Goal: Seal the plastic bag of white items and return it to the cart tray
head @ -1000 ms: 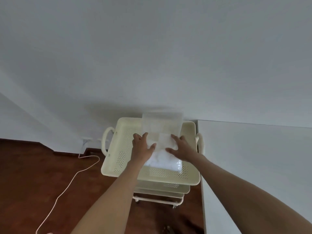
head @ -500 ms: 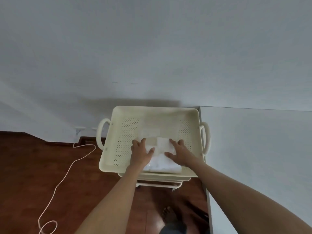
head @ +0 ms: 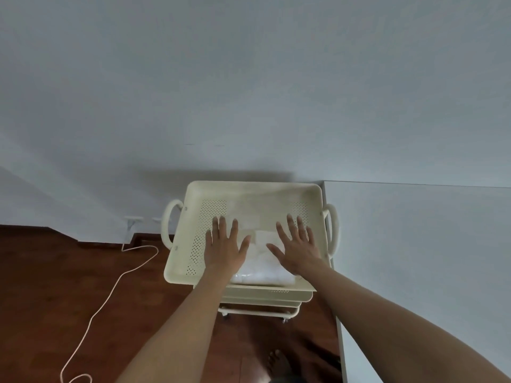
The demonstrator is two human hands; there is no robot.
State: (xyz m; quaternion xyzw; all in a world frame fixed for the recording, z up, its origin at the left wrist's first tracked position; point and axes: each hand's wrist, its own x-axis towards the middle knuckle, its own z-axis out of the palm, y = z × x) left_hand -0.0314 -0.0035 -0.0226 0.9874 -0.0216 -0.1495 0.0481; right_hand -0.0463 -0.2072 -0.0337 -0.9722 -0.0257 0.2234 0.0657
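The clear plastic bag of white items (head: pixel 262 261) lies flat in the top tray (head: pixel 249 190) of a cream cart, towards the tray's near edge. My left hand (head: pixel 225 246) hovers over the bag's left side, fingers straight and spread. My right hand (head: pixel 297 248) is over the bag's right side, also with spread straight fingers. Neither hand holds anything. Whether the palms touch the bag cannot be told. The bag's far clear part fades into the tray floor.
The cart has looped handles on the left (head: pixel 170 225) and right (head: pixel 331 228) and lower trays (head: pixel 265 298) beneath. A white cabinet (head: pixel 414 258) stands right against it. A white cable (head: pixel 110 286) runs across the dark wood floor at left. A bare foot (head: pixel 278 364) shows below.
The bag went from upright in both hands to lying flat in the tray. Both hands let go of it and opened, fingers now spread.
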